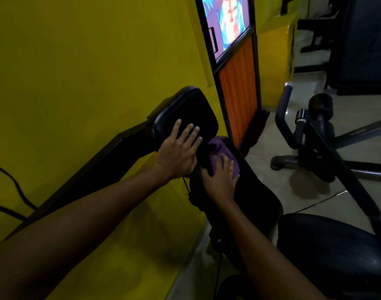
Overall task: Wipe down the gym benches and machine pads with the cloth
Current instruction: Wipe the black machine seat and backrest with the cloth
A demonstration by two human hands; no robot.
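Note:
A black head pad (185, 109) sits at the top of a machine against the yellow wall. My left hand (178, 150) lies flat on its lower part with the fingers spread. Just below it is the black back pad (254, 191), sloping toward me. A purple cloth (220, 148) lies on the upper end of that pad. My right hand (221, 177) presses the cloth onto the pad, fingers extended over it. The black seat pad (328, 250) is at the lower right.
A yellow wall (87, 61) runs along the left, with black cables at the far left. An orange and black door panel (237, 87) stands behind the pads. Another machine with black handles (302, 126) and a steel frame occupies the tiled floor on the right.

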